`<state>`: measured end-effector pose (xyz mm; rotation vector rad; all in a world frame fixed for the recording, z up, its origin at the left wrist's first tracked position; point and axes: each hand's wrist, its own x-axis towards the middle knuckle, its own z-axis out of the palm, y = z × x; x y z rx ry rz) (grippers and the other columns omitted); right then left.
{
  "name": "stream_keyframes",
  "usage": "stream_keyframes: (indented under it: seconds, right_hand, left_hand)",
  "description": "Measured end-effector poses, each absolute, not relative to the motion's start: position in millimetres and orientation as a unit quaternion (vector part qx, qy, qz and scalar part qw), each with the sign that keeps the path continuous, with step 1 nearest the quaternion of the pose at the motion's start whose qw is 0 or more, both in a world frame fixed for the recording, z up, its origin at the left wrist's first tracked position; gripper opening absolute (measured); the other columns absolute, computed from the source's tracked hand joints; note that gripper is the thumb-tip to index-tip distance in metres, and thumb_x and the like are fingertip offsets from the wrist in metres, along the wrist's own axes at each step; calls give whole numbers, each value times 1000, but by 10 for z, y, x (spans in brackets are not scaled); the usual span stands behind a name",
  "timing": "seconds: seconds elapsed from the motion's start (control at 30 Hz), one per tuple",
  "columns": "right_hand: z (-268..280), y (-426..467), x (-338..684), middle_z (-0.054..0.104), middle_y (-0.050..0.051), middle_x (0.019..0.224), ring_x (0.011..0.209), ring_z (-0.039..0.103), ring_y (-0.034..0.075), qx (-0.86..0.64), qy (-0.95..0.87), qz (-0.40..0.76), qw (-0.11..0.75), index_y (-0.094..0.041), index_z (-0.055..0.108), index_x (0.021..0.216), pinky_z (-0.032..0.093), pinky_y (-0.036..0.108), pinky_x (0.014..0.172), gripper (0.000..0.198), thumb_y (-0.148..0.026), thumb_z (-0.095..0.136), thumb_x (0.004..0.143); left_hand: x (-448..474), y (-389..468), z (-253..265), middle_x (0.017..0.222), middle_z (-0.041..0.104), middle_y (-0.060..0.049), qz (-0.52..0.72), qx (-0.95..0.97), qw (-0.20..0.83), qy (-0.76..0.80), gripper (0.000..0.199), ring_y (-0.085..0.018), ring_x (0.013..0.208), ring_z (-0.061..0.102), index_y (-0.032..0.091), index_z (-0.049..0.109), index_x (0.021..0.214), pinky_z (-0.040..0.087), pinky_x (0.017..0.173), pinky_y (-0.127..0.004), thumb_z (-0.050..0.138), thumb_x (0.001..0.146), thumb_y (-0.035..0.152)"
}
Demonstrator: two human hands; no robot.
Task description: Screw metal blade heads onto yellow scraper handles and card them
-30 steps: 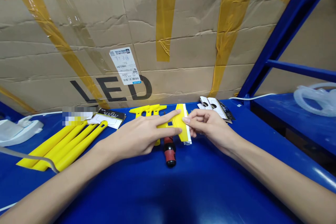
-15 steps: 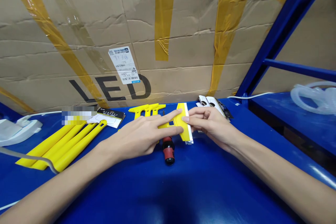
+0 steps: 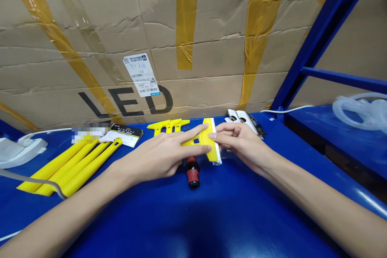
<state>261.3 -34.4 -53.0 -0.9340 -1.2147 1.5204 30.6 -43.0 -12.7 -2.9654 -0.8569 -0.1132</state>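
Pinching the white strip [image 3: 218, 156] on the edge of the yellow scraper [image 3: 204, 138], my right hand [image 3: 237, 141] has its thumb on top, right where white meets yellow, with the fingertips curled out of sight on the other side. My left hand [image 3: 157, 155] holds the scraper from the opposite end, palm down: two fingers reach out over the yellow face, spread apart with a square hole showing between them, and what the rest of that grip does underneath I cannot tell. The scraper sits between my two hands, strip side to the right, above the blue table [image 3: 193, 225].

Just under it lies a screwdriver [image 3: 193, 177], its red and black handle pointing back toward me. Beyond my left hand, three more yellow pieces [image 3: 169, 124] lie side by side near the cardboard box [image 3: 211, 76], which has LED printed on it, a white label [image 3: 141, 75] and bands of tape. Over to my left are long yellow handles [image 3: 95, 165] in a slanting row, with printed cards [image 3: 128, 135] at their far ends and a grey cable [image 3: 33, 177] crossing the near ends. Behind my right hand lie more cards [image 3: 250, 123], and a clear hose [image 3: 347, 111] rests at the far right.
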Motion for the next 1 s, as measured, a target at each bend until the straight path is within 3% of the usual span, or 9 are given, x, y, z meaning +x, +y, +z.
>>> stream_keyframes:
  seconds: [0.1,0.2,0.3,0.37,0.43,0.57,0.8,1.0]
  right_hand:
    - [-552,-337,2606,71,-1,70,62,64,10,-368,-488,632,476,-17,75,75,51,21,60,27,-31,92,59]
    - [-563,-317,2617,74,3,75,65,68,12,-365,-474,652,466,-17,75,83,55,22,62,30,-42,86,70]
    - [-572,-287,2651,76,6,77,63,70,13,-388,-453,647,475,-17,73,88,56,22,59,33,-48,78,79]
    - [-578,-270,2681,75,6,74,59,68,12,-397,-446,634,492,-16,72,88,55,21,57,32,-47,78,80]
    - [-582,-259,2709,73,5,71,56,67,11,-401,-443,625,502,-15,71,86,55,21,55,32,-45,79,79]
    - [-597,-248,2739,72,4,69,53,64,10,-419,-446,603,512,-14,70,84,53,20,53,33,-45,80,77]
    - [-627,-237,2732,71,4,69,54,64,10,-434,-492,560,506,-14,70,84,51,20,53,33,-46,77,79]
    - [-626,-237,2752,69,3,66,51,62,11,-435,-517,529,513,-15,69,82,50,22,51,35,-48,77,79]
  left_hand:
    - [293,-409,-166,164,33,-11,-75,-956,-32,-280,56,-31,114,66,34,56,138,54,89,-44,45,91,5]
    - [282,-387,-177,154,46,-10,-172,-924,-184,-287,45,-26,121,60,31,56,134,50,94,-37,45,95,10]
    - [251,-350,-151,113,65,-7,-250,-799,-452,-308,27,-14,81,63,29,52,125,50,66,-24,50,99,21]
    - [213,-310,-137,81,58,1,-264,-685,-611,-296,22,-8,54,47,30,46,118,37,49,-17,53,98,24]
    - [169,-263,-141,67,49,6,-273,-602,-696,-280,23,-5,46,35,30,41,115,29,45,-14,54,98,22]
    - [94,-186,-206,65,48,4,-296,-533,-742,-280,28,-3,44,28,28,41,121,25,43,-12,49,98,16]
    - [61,-147,-279,68,51,1,-285,-480,-785,-270,44,-2,41,32,31,39,135,25,40,-9,49,96,13]
    - [37,-148,-286,69,51,2,-279,-476,-789,-269,38,-1,40,32,30,43,131,27,39,-8,48,97,14]
